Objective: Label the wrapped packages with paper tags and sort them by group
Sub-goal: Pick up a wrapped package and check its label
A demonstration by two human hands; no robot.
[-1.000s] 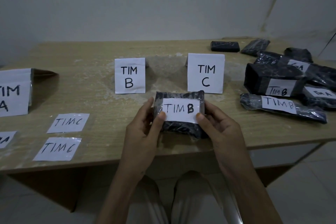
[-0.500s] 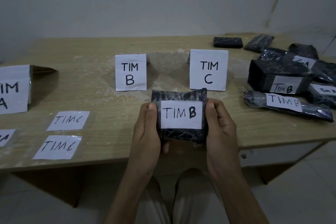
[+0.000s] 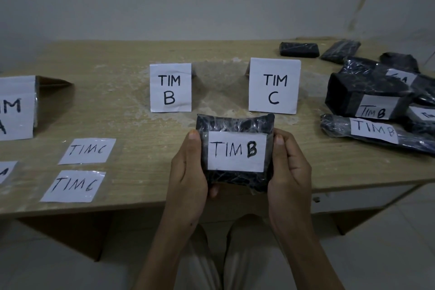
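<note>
A black wrapped package [image 3: 235, 123] with a white tag reading TIM B [image 3: 236, 151] is held upright over the table's front edge. My left hand [image 3: 188, 172] grips its left side and my right hand [image 3: 288, 169] grips its right side, thumbs on the front. Standing signs read TIM B [image 3: 170, 87] and TIM C [image 3: 274, 86]; a TIM A sign [image 3: 16, 107] is at the far left. Two loose TIM C tags [image 3: 87, 150] [image 3: 73, 186] lie flat at front left.
A heap of black wrapped packages [image 3: 367, 88] fills the right end of the wooden table [image 3: 131, 54], some tagged TIM B [image 3: 373, 130] or TIM A. Two untagged packages [image 3: 299, 49] lie at the back right. My knees show under the table edge.
Both hands shifted from pressing the tag's edges to gripping the package's sides, and the package has been lifted and tilted to face me.
</note>
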